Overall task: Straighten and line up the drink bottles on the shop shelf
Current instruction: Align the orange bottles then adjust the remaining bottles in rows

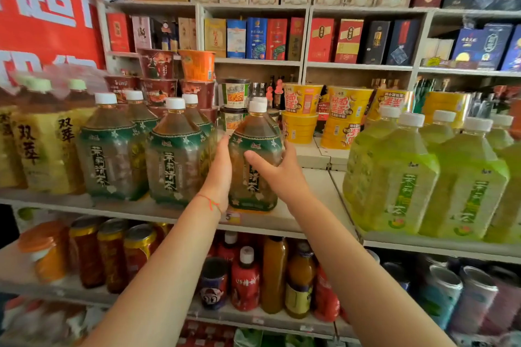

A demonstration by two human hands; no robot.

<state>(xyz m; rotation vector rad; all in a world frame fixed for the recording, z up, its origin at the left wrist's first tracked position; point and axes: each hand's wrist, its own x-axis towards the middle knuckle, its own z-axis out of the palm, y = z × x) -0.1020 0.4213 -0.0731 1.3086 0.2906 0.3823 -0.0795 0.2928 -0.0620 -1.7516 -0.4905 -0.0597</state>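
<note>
head view: both hands, left (218, 175) and right (277, 170), clasp an upright green-labelled bottle (253, 166), cap up.

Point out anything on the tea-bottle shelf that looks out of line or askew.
The dark-green-label bottle held between the left hand and right hand stands apart from its row: an open gap separates it from the neighbouring green-label bottle. Bare shelf lies to its right before the light-green bottles. Nothing looks spilled or damaged.

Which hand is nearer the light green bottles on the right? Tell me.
Right. The right hand grips the dark green bottle on the side facing the light green bottles; the left hand is on its far side.
</note>
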